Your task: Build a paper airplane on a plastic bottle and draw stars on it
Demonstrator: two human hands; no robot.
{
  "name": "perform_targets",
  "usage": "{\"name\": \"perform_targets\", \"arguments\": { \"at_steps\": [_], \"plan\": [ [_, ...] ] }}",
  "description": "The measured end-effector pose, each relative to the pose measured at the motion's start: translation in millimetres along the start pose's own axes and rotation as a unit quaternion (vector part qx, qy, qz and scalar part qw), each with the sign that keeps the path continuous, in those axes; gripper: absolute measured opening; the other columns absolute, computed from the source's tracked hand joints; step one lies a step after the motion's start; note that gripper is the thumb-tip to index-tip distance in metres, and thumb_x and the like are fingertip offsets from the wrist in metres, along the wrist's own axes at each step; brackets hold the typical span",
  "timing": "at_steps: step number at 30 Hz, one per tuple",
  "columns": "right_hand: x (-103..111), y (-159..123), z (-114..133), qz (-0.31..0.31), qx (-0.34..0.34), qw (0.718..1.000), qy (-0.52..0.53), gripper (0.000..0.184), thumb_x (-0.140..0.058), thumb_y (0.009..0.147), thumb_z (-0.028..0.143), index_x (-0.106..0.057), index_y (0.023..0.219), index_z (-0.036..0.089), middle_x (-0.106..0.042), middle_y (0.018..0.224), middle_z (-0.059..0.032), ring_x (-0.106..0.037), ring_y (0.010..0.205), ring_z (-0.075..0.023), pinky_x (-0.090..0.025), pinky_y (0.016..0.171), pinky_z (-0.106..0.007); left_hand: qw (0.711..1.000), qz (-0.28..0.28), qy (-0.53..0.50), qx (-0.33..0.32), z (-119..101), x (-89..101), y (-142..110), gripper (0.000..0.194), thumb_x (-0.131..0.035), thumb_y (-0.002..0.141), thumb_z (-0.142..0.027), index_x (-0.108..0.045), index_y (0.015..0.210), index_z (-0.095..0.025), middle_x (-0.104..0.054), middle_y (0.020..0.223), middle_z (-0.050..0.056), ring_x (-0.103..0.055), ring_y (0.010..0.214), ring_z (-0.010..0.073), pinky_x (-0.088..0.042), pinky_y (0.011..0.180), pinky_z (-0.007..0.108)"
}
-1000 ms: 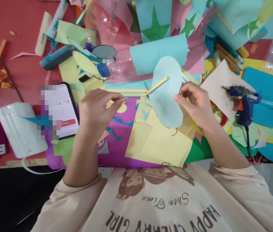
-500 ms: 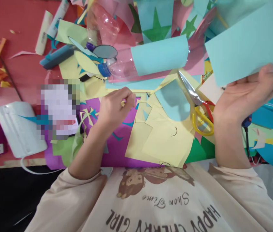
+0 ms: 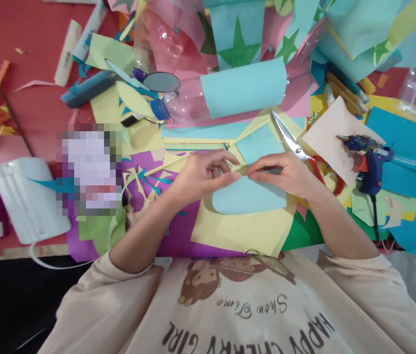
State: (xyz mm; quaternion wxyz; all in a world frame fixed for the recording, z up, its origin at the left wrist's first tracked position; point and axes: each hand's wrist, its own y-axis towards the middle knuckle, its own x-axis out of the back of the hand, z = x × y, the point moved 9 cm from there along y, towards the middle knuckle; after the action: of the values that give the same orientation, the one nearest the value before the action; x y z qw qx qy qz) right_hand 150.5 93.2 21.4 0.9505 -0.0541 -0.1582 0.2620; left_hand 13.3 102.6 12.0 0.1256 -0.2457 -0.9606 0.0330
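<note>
My left hand (image 3: 206,174) has its fingers curled and thumb against them, over the middle of the work area. Whatever lies between those fingertips is too small to make out. Facing it, almost touching, my right hand (image 3: 287,174) pinches the upper edge of a light-blue paper piece (image 3: 250,196) with a rounded left end. Beneath lies a pale-yellow sheet (image 3: 245,233). Another light-blue piece (image 3: 259,142) shows just beyond the hands. Scissors (image 3: 292,140) with shiny blades lie beside my right hand, which partly hides their handles.
A clear bottle (image 3: 188,96) wrapped in light-blue paper lies beyond the hands. To the right, a blue glue gun (image 3: 373,167) rests near white paper (image 3: 335,132). At left are a blurred phone-like object (image 3: 90,167), a white corded device (image 3: 31,196) and paper scraps.
My right hand has come from the upper right to the middle, bringing the light-blue paper down. My left hand has moved right to meet it. The glue gun is now uncovered.
</note>
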Motion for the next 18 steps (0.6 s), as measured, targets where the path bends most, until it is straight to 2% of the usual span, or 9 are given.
{"name": "perform_targets", "arguments": {
  "at_steps": [1,3,6,8,10,12,14,16,18],
  "plan": [
    [1,0,0,-0.010,0.005,1.000,-0.004,0.015,-0.068,0.083,0.034,-0.076,0.085,0.022,-0.073,0.080,-0.0012,-0.064,0.073,-0.0147,-0.049,0.065,-0.028,0.999,0.033,0.019,0.018,1,-8.5,0,0.027,-0.069,0.078,-0.045,-0.066,0.076,-0.018,-0.058,0.057,-0.003,-0.049,0.049,0.0092,-0.037,0.047,0.022],
    [11,0,-4,-0.066,0.006,0.998,-0.002,0.019,-0.070,0.082,0.037,-0.075,0.092,0.022,-0.070,0.077,-0.0002,-0.062,0.070,-0.0136,-0.048,0.062,-0.026,0.998,0.041,0.027,0.029,1,-14.1,1,0.023,-0.066,0.077,-0.036,-0.060,0.064,-0.018,-0.053,0.055,-0.004,-0.041,0.047,0.0074,-0.032,0.045,0.022],
    [35,-2,-15,-0.180,0.000,0.983,0.028,0.029,-0.070,0.083,0.043,-0.069,0.105,0.025,-0.062,0.070,0.0028,-0.057,0.061,-0.0113,-0.045,0.054,-0.025,0.998,-0.056,-0.016,0.026,1,0.6,4,0.021,-0.059,0.079,-0.032,-0.055,0.064,-0.019,-0.048,0.054,-0.005,-0.037,0.047,0.0075,-0.030,0.045,0.023],
    [45,-3,-21,-0.220,0.001,0.974,0.052,0.031,-0.068,0.084,0.045,-0.064,0.108,0.027,-0.058,0.068,0.0039,-0.057,0.059,-0.0114,-0.045,0.052,-0.025,0.991,-0.130,-0.026,0.019,1,14.7,2,0.018,-0.058,0.079,-0.031,-0.052,0.065,-0.020,-0.042,0.052,-0.006,-0.034,0.045,0.0075,-0.027,0.043,0.023],
    [49,-3,-23,-0.239,0.008,0.969,0.066,0.030,-0.068,0.083,0.047,-0.063,0.105,0.027,-0.058,0.069,0.0038,-0.057,0.059,-0.0118,-0.047,0.051,-0.026,0.987,-0.158,-0.031,0.019,1,21.3,0,0.018,-0.058,0.078,-0.030,-0.050,0.065,-0.021,-0.038,0.050,-0.007,-0.032,0.043,0.0073,-0.025,0.042,0.023],
    [49,-3,-22,-0.243,0.011,0.968,0.065,0.028,-0.069,0.082,0.047,-0.063,0.099,0.026,-0.060,0.072,0.0029,-0.058,0.062,-0.0121,-0.048,0.052,-0.026,0.992,-0.104,-0.058,0.040,3,12.8,1,0.020,-0.059,0.078,-0.031,-0.050,0.063,-0.021,-0.043,0.051,-0.005,-0.039,0.044,0.0078,-0.030,0.042,0.023],
    [44,-3,-18,-0.232,0.015,0.971,0.057,0.025,-0.071,0.081,0.046,-0.065,0.094,0.025,-0.062,0.075,0.0017,-0.060,0.066,-0.0126,-0.048,0.054,-0.025,0.990,-0.006,-0.116,0.077,8,-6.6,2,0.022,-0.061,0.077,-0.034,-0.054,0.063,-0.020,-0.055,0.057,-0.003,-0.053,0.051,0.0109,-0.041,0.047,0.023],
    [36,-2,-14,-0.203,0.022,0.978,0.047,0.024,-0.072,0.081,0.044,-0.067,0.092,0.024,-0.066,0.080,0.0003,-0.063,0.073,-0.0134,-0.050,0.058,-0.025,0.972,0.069,-0.182,0.129,16,-25.9,0,0.022,-0.064,0.077,-0.038,-0.059,0.065,-0.019,-0.065,0.066,0.000,-0.065,0.062,0.0157,-0.051,0.055,0.026],
    [27,-1,-9,-0.172,0.030,0.984,0.029,0.021,-0.070,0.082,0.041,-0.069,0.092,0.023,-0.068,0.086,-0.0009,-0.065,0.079,-0.0144,-0.052,0.063,-0.026,0.949,0.086,-0.238,0.189,28,-38.4,-2,0.023,-0.067,0.075,-0.041,-0.063,0.070,-0.019,-0.070,0.070,0.002,-0.070,0.068,0.0191,-0.055,0.060,0.028]
  ]
}}
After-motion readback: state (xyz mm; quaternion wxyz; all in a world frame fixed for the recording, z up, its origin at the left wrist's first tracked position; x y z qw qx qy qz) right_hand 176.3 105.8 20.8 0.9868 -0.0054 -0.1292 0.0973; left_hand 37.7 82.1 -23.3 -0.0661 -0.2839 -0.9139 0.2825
